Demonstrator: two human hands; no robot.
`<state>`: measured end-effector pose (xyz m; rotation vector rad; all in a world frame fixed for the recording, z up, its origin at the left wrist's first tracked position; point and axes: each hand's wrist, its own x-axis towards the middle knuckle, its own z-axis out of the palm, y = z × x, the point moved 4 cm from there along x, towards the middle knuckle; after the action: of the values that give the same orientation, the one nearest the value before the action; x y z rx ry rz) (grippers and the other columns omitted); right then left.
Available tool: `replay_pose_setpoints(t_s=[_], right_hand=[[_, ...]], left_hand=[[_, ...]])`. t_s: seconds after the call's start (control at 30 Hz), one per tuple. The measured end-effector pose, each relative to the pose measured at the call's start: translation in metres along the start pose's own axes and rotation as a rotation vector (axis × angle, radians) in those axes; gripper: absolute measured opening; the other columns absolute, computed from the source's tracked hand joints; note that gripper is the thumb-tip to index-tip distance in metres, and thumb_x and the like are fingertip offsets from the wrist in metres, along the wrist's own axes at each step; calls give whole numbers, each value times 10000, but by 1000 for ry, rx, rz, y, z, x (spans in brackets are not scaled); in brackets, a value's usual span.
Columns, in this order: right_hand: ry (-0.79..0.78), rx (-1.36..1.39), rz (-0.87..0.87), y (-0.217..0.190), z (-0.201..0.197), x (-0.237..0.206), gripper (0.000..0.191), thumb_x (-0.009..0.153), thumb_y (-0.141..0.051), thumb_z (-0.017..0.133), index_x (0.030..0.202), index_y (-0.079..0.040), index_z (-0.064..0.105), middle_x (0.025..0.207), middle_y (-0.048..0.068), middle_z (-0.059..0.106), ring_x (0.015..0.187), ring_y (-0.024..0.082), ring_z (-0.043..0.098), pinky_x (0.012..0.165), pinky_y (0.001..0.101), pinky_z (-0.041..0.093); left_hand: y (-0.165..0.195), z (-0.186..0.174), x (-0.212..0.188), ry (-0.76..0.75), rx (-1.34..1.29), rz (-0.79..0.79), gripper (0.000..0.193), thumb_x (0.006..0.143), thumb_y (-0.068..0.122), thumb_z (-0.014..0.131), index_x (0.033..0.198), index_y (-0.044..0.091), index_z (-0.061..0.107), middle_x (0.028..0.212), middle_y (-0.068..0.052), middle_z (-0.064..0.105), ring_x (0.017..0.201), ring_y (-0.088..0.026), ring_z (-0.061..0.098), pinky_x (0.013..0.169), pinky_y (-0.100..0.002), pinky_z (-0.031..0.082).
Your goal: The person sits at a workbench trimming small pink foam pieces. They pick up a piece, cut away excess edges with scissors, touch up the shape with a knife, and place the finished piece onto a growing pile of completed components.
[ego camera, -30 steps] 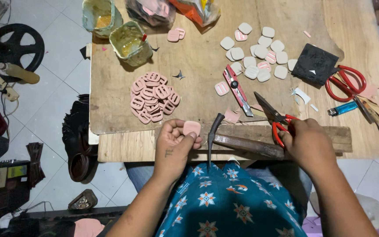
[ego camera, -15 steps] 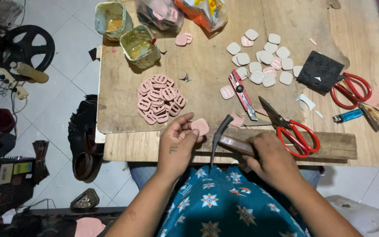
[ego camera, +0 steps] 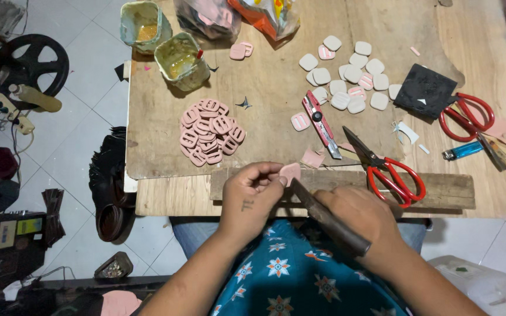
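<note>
Since the earlier frames my right hand (ego camera: pixel 361 219) has let go of the red scissors (ego camera: pixel 390 172), which now lie on the wooden batten (ego camera: pixel 440 190) at the table's near edge, and it has taken up the hammer (ego camera: pixel 323 216) instead. It's closed round the dark handle, head end angled up-left twd the pink piece (ego camera: pixel 291 172). The hammer head itself is hard to make out; it's mostly behind my left fingers and I can't tell if it touches the piece. My left hand (ego camera: pixel 253 196) pinches that pink piece betw. thumb and fingertips, holding it on the batten, approx. centre of the near edge. Its lower edge is hidden by my fingers, so the full shape isn't clear.

On the wooden table (ego camera: pixel 159 117): a heap of pink buckle-shaped pieces (ego camera: pixel 211 131) left of centre, pale rounded squares (ego camera: pixel 346 79) scattered farther back, and a red utility knife (ego camera: pixel 320 123) between them and the batten. A 2nd pair of red scissors (ego camera: pixel 467 117) sits at right beside a black pad (ego camera: pixel 426 90) and a blue lighter (ego camera: pixel 462 151). Two grimy tubs (ego camera: pixel 162 41) stand at the back left; contents unclear. Plastic bags (ego camera: pixel 235 14) at the top edge are cut off by the frame.
</note>
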<state>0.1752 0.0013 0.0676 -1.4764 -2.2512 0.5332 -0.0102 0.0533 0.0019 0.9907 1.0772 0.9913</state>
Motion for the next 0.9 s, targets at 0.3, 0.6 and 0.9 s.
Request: replay_pose_setpoints(t_s=[0.3, 0.6, 0.9], right_hand=[[125, -32, -250, -20, -11, 5, 407, 794, -225, 682, 1154, -44, 624, 815, 108, 579, 770, 329, 618, 681, 453, 471], [159, 30, -246, -10, -7, 6, 254, 796, -232, 763, 969, -80, 654, 732, 85, 587, 677, 305, 635, 626, 420, 496], [139, 150, -301, 4, -5, 4, 252, 763, -223, 817, 901, -80, 662, 707, 63, 614, 619, 270, 645, 549, 378, 480]], left_hand=[[37, 4, -15, 2, 390, 401, 161, 919, 65, 685, 1048, 3, 759, 896, -51, 705, 780, -79, 644, 696, -246, 524], [-21, 5, -6, -205, -281, -191, 167, 972, 47, 654, 1114, -35, 689, 929, -67, 724, 774, -86, 656, 725, -232, 577], [-51, 6, -11, -204, -416, -238, 179, 965, 27, 668, 1127, -49, 660, 918, -83, 717, 746, -89, 645, 699, -222, 543]])
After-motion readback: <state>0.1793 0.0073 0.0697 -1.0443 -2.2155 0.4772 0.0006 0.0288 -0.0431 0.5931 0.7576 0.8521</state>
